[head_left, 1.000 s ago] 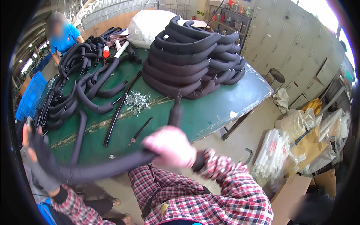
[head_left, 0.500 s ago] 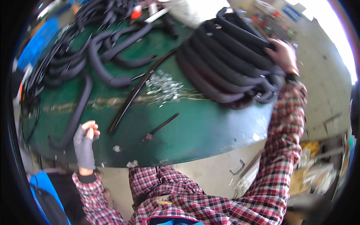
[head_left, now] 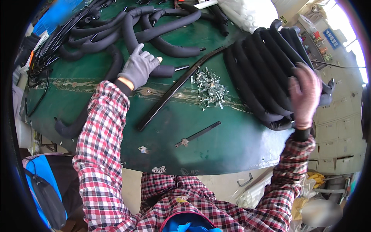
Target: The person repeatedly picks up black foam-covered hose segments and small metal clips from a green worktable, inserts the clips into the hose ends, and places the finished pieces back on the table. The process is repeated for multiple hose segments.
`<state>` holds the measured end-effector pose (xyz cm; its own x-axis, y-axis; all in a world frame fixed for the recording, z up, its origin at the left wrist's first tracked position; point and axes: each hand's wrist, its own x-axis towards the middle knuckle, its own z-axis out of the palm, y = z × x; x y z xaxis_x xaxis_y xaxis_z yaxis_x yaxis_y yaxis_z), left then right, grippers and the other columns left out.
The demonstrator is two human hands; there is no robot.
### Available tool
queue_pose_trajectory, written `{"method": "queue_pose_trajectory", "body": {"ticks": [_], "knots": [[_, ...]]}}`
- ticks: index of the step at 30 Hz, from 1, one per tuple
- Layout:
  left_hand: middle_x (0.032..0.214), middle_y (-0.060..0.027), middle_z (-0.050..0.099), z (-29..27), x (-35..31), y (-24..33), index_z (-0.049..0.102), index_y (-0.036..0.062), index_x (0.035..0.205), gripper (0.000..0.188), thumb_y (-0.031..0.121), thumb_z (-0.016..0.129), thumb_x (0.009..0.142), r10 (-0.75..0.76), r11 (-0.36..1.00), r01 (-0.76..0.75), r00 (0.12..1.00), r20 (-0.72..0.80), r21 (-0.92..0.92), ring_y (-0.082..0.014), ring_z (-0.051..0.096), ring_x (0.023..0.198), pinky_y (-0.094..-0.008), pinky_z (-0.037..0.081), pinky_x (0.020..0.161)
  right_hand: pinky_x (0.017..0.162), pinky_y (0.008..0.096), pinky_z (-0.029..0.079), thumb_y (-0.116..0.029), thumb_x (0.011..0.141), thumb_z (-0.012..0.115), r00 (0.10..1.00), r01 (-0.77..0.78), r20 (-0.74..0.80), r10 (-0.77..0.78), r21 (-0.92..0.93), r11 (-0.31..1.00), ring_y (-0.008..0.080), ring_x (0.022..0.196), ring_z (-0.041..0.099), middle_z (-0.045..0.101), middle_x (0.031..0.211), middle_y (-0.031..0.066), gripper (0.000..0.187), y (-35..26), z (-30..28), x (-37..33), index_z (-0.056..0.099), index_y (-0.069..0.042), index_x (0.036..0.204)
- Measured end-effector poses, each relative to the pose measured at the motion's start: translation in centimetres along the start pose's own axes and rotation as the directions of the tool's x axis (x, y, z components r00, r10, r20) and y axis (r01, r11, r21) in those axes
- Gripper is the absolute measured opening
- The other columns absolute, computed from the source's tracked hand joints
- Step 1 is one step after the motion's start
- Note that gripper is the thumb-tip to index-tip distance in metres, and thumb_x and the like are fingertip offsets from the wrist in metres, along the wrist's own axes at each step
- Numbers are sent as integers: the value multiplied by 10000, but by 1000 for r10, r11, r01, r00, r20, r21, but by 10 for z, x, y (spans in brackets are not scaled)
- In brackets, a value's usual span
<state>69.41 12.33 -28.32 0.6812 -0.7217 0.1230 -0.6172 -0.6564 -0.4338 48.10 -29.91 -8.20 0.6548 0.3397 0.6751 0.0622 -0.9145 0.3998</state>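
My left hand [head_left: 140,66], in a grey fingertip-less glove, is over the curved black foam-covered tubes [head_left: 131,31] at the back left. Its fingers are stretched and apart, lying at a bent tube; whether they touch it I cannot tell. On the right, my right hand [head_left: 306,94] is smeared by motion beside the near right side of a pile of black foam-covered tubes [head_left: 259,73]. Its fingers are too blurred to read. Between the hands lie a long dark bar [head_left: 166,98], a heap of small shiny metal clips [head_left: 210,88] and a short dark rod-like tool [head_left: 199,133].
The green tabletop [head_left: 108,141] has a worn strip across it and a curved front edge. Thin black tubes [head_left: 54,44] crowd its left side. A white plastic bag [head_left: 251,13] sits behind the pile, and a blue crate [head_left: 58,15] stands at the far left.
My left hand has moved from the front left edge up and right to the foam tubes. My right hand has come off the top of the pile toward me. The view has shifted.
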Motion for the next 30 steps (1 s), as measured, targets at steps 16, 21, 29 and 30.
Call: {"method": "queue_pose_trajectory", "body": {"ticks": [16,21,29,30], "knots": [[1027,-133,585,-288,-275,73,626,41,1106,467,6,704,646,-44,995,84,828,-559,46,-372,607,988,-506,507,885,1073,359,441,-345,1055,550,999,5,20,41,843,-539,227,1226,586,605,1362,160,578,-245,-60,-3,431,30,1478],[962,-99,550,-334,-394,162,631,75,1052,389,104,730,676,-169,985,164,906,-388,-45,-314,596,892,-471,542,785,848,329,517,-274,1058,499,965,-219,60,-254,714,-664,192,938,654,701,1044,113,369,-312,-128,-67,645,49,1164],[859,-18,560,-262,-471,243,646,130,1064,328,192,747,758,-454,880,374,844,-285,-293,-204,600,741,-332,483,574,499,229,389,-440,1073,507,773,-632,425,-471,444,-636,89,510,508,588,653,11,482,-402,-106,-176,640,-43,833],[897,-38,560,-239,-483,248,622,146,1188,457,166,729,744,-516,838,423,820,-247,-345,-225,614,754,-362,497,602,470,213,358,-441,1074,507,726,-687,443,-526,427,-588,72,471,480,573,619,-1,476,-418,-95,-178,647,-51,839]]}}
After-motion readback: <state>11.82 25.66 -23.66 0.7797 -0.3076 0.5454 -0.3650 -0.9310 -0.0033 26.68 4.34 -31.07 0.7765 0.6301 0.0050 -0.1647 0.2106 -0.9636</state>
